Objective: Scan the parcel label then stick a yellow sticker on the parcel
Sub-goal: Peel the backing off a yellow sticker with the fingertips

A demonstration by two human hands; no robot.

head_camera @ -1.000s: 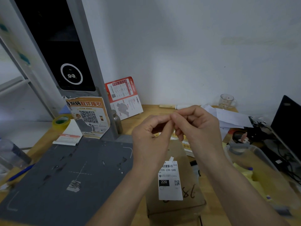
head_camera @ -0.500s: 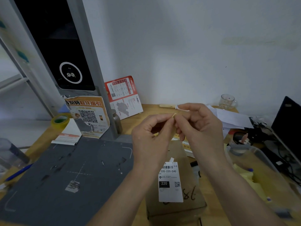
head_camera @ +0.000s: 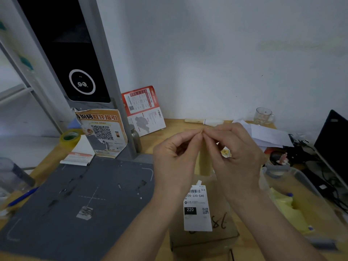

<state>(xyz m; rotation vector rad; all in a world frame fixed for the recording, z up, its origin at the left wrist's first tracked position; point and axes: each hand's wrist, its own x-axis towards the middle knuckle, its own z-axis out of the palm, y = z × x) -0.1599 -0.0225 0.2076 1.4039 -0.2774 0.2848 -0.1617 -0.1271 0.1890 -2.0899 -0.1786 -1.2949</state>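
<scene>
- Our left hand [head_camera: 175, 157] and right hand [head_camera: 233, 147] pinch the yellow sticker [head_camera: 205, 157] together at its top edge.
- It looks flimsy, clingy (handle by edges), above the parcel [head_camera: 222, 213].

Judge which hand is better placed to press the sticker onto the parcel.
Right, probably. Both hands pinch the sticker above the parcel, but the right hand hangs over the parcel's bare top; the left hand sits nearer the mat.

Both hands [head_camera: 207, 153] pinch, seemingly, a sticker [head_camera: 205, 159] (above parcel [head_camera: 205, 223]).
</scene>
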